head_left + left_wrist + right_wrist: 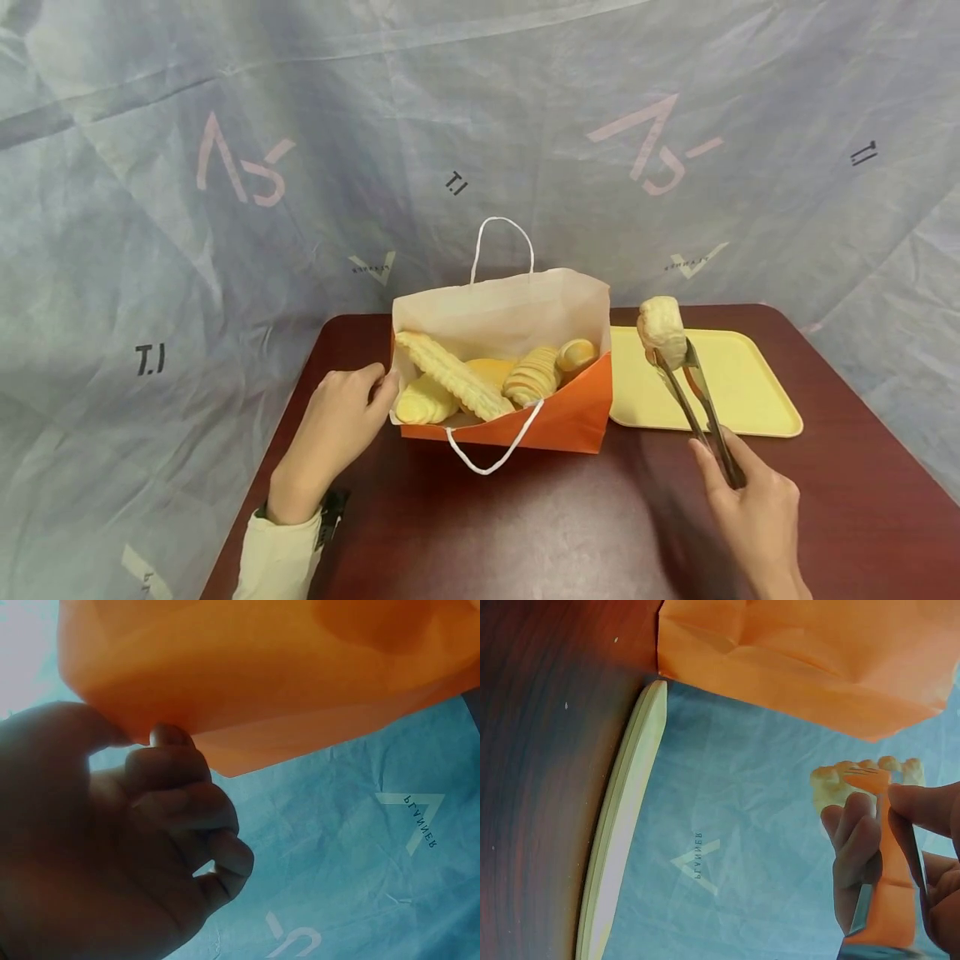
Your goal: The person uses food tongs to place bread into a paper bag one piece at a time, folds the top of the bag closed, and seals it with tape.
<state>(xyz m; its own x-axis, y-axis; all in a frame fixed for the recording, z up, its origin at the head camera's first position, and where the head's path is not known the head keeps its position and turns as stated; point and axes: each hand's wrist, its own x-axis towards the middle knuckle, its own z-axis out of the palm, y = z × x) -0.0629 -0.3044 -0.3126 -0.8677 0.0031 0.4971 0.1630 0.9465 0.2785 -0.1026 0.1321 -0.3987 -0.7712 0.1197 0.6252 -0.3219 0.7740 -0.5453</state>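
An orange paper bag with white cord handles stands on the table, its white-lined mouth tipped towards me. Inside lie a long ridged bread stick, a spiral-ridged roll, a round bun and other bread. My left hand pinches the bag's left edge; in the left wrist view the thumb and forefinger meet at the orange paper. Right of the bag, my right hand holds metal tongs. Their tips grip a small pale bread piece, raised over the tray in the head view.
A yellow tray lies on the dark red-brown table, just right of the bag. Behind the table hangs a grey printed sheet, which also drapes down both sides.
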